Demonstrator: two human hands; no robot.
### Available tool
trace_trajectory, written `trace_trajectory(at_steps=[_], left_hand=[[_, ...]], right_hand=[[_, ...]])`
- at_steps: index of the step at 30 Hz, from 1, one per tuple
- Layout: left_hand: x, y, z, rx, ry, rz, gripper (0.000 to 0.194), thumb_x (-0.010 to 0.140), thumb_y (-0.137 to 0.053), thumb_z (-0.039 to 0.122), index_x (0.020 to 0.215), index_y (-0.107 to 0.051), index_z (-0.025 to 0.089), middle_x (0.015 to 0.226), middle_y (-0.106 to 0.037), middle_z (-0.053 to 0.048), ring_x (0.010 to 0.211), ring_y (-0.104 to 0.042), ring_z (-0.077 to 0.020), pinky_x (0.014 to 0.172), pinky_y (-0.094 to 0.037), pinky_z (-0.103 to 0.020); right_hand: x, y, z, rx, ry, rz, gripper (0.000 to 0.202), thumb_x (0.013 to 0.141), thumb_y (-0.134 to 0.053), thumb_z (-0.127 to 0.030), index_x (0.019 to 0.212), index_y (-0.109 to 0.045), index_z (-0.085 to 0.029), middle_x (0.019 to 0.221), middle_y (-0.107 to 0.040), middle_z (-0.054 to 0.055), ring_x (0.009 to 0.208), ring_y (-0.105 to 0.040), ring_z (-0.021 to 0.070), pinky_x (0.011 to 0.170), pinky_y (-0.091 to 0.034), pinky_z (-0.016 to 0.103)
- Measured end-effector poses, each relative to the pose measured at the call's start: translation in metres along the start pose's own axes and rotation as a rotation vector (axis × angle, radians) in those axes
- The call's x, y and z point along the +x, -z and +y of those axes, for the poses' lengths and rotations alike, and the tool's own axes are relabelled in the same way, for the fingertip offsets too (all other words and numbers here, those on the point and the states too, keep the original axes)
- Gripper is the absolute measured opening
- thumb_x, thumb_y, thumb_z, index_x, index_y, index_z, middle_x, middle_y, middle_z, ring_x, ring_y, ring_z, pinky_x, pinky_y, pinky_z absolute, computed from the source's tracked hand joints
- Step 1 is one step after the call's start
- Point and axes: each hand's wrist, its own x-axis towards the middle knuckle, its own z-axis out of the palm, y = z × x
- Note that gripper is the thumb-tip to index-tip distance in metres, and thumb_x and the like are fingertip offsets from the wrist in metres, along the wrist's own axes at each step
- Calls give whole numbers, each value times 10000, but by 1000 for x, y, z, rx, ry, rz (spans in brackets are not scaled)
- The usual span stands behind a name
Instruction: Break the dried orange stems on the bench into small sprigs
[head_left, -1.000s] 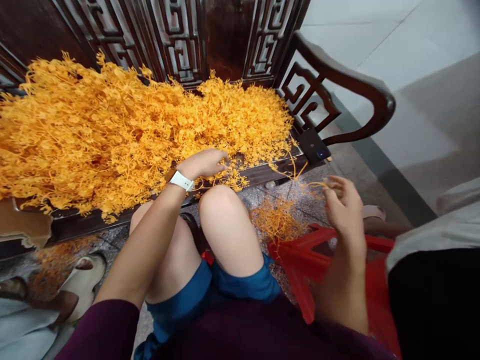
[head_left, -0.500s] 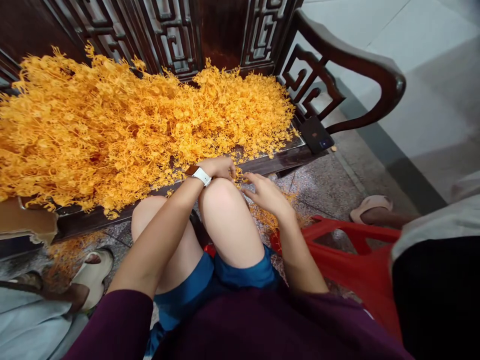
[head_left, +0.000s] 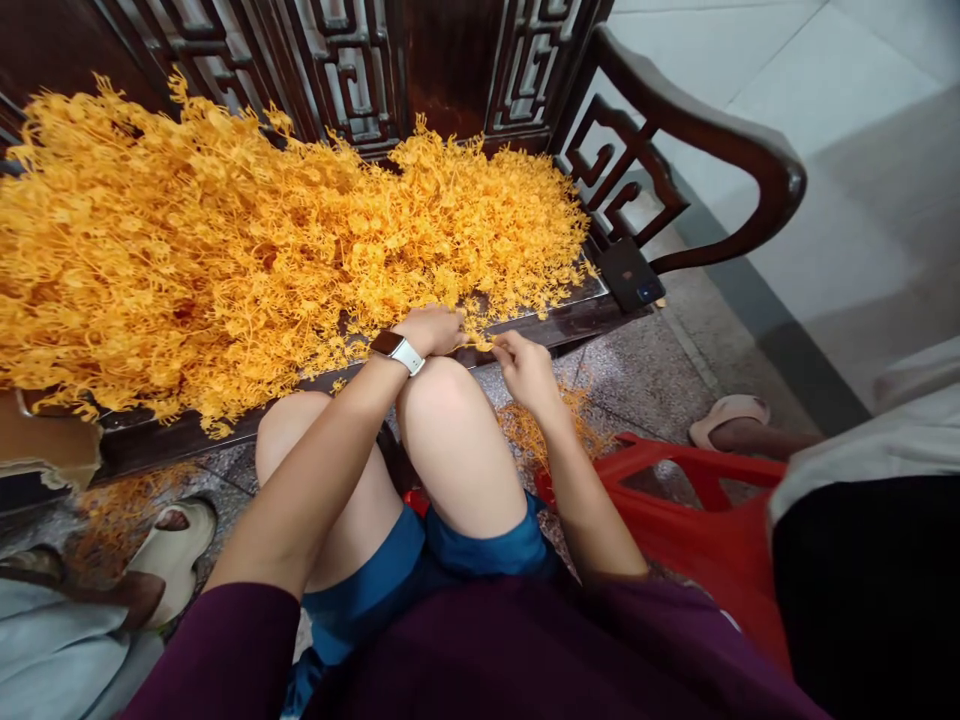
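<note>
A long heap of orange-yellow plastic sprigs (head_left: 285, 250) covers the seat of a dark carved bench. My left hand (head_left: 435, 330), with a watch (head_left: 397, 350) on its wrist, is closed at the bench's front edge, just above my knee, on a small yellow sprig (head_left: 478, 342). To its right, my right hand (head_left: 527, 372) pinches the other end of that sprig between thumb and fingers. The fingertips of my left hand are partly hidden by the hand itself.
A dark phone (head_left: 630, 273) lies at the bench's right end below the curved armrest (head_left: 720, 130). Right of me stands a red stool (head_left: 712, 530). Orange scraps (head_left: 135, 510) litter the floor. People's sandalled feet show on both sides, and torn cardboard (head_left: 49, 440) at left.
My right hand has moved up and its spread fingers have closed on the sprig. My left hand has shifted slightly up. The view has moved a little.
</note>
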Motion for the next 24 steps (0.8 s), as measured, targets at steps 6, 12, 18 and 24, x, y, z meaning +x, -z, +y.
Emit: trace_trajectory(at_steps=[6,12,18,24], left_hand=[[-12,18,-12,-110,174,63,872,929,-514,781,1653,-428,302,1823,-108,-153,1591,-254,-562,1239,-309,-700],[-12,25,-18,-42,98,175,657,948,-668,536,1504,-611,190,1690,-408,-219,1474,-480,-478,1209,-417,-585],[-21,38,-20,-207,112,480,458,889,-756,432,1301,-705,238,1702,-377,-157,1468,-470,-476,1191,-398,-666],[-29,51,-26,-347,206,956,229,950,-661,331,1161,-712,256,1564,-498,-146,1437,-506,-383,1171,-431,-583]], right_hand=[[9,30,0,180,-19,389,144,1008,-623,-338,948,-680,-220,687,-548,-19,625,-484,150,643,-338,302],[11,52,-6,327,-25,570,204,974,-685,-417,919,-667,-221,664,-501,-43,579,-420,123,585,-310,288],[20,61,-3,479,-44,686,248,928,-719,-436,903,-602,-219,691,-525,-38,587,-459,112,578,-367,268],[17,53,-16,650,-141,544,281,950,-651,-490,932,-504,-251,659,-502,-52,511,-441,109,484,-381,249]])
